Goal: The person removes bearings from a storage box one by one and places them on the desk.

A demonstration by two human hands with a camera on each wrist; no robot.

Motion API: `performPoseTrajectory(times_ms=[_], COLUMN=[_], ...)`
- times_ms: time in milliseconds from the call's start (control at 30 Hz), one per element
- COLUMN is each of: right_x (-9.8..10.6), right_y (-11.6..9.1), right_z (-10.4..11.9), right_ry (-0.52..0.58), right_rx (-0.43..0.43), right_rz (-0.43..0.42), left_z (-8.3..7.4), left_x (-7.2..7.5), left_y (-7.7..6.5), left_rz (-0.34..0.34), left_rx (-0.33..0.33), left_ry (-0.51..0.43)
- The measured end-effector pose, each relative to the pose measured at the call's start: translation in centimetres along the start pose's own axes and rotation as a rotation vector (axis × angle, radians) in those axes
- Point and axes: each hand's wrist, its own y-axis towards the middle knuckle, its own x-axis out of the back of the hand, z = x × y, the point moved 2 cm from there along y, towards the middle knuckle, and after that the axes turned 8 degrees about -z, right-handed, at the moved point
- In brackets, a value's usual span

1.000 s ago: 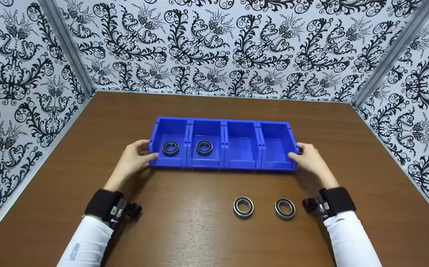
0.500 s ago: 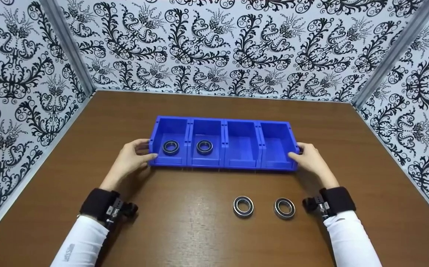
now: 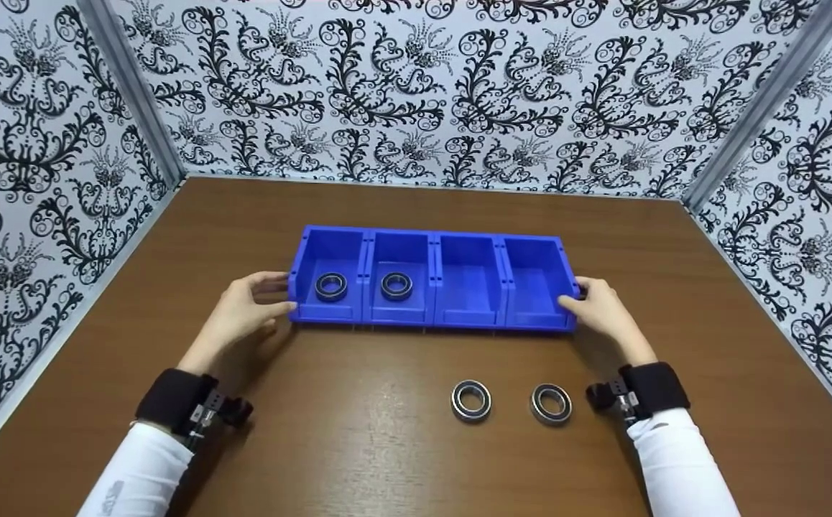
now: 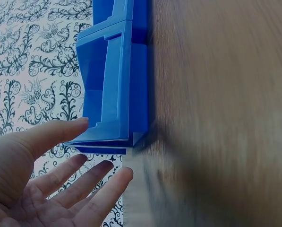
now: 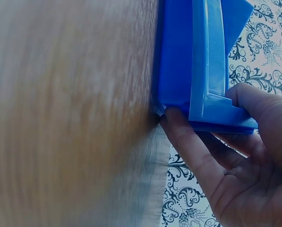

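Note:
A row of joined blue storage bins (image 3: 466, 316) stands on the table, its open fronts facing me. One bearing (image 3: 331, 287) lies in the leftmost bin, and another bearing (image 3: 396, 286) in the one beside it. My left hand (image 3: 247, 309) is at the row's left end, its fingers spread and apart from the wall in the left wrist view, the thumb tip close to the front corner. At the opposite end my right hand (image 3: 603, 309) grips the end wall, thumb inside and fingers outside; in the right wrist view a fingertip (image 5: 174, 116) reaches the bottom corner.
Two more bearings lie flat on the brown table (image 3: 358, 445) in front of the bins: one bearing (image 3: 471, 401) near the middle, the other bearing (image 3: 551, 404) by the right wrist camera (image 3: 606, 395). Patterned walls (image 3: 416, 93) enclose the table's back and sides.
My left hand has let go of the bins' left end and drawn slightly left, its thumb coming off the wall. The right hand, bins and bearings stay put.

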Motion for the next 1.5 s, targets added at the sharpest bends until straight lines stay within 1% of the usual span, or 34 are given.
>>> performPoseTrajectory(times_ms=[367, 500, 667, 767, 933, 1100, 1300, 1500], right_x=[0.1, 0.0, 0.0, 0.0, 0.1, 0.2, 0.2, 0.2], right_y=[-0.1, 0.0, -0.1, -0.1, -0.1, 0.0, -0.1, 0.0], right_z=[0.0, 0.0, -0.1, -0.1, 0.0, 0.0, 0.1, 0.0], right_ry=[0.006, 0.009, 0.016, 0.022, 0.008, 0.006, 0.008, 0.008], right_rx=[-0.008, -0.007, -0.006, -0.007, 0.01, 0.013, 0.013, 0.01], right_rz=[0.012, 0.017, 0.015, 0.02, 0.011, 0.012, 0.01, 0.015], left_z=[-1.3, -1.6, -2.2, -2.7, -3.2, -4.2, -5.3, -6.1], left_x=[1.1, 1.4, 1.3, 1.2, 1.1, 1.2, 1.0, 1.0], left_y=[-0.9, -1.0, -1.2, -1.3, -1.3, -1.1, -0.7, -0.5], left_rz=[0.021, 0.011, -0.019, -0.031, -0.03, -0.025, -0.086, -0.091], left_rx=[-0.017, -0.023, -0.08, -0.11, -0.109, -0.134, -0.168, -0.185], left_ry=[0.036, 0.066, 0.118, 0.117, 0.108, 0.127, 0.205, 0.263])
